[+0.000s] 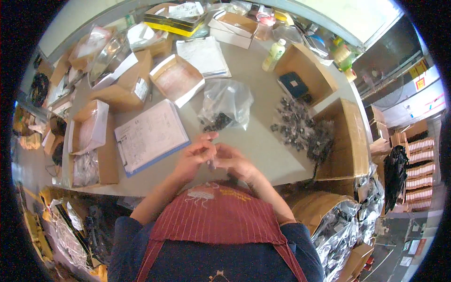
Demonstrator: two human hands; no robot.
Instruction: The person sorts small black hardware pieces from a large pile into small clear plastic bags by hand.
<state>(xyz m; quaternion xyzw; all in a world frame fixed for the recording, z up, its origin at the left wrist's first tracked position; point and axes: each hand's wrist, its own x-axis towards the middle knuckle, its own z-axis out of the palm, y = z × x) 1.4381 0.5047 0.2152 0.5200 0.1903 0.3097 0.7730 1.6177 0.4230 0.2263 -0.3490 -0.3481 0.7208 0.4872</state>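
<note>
Close in front of my apron, my left hand (193,158) and my right hand (236,162) meet above the near edge of the table (256,157). The fingers of both are drawn together around a small dark piece (211,164), too small and blurred to name. Just beyond my fingertips lies a clear plastic bag (230,98), with a cluster of small black parts (218,122) at its near side. To the right, a larger heap of small black parts (292,126) spreads over the tabletop.
A blue clipboard with papers (149,135) lies left of my hands. Open cardboard boxes (345,141) stand at the right, one holding a dark blue item (293,84). A shallow white-edged box (177,80), paper sheets (203,55) and a bottle (273,55) are farther back.
</note>
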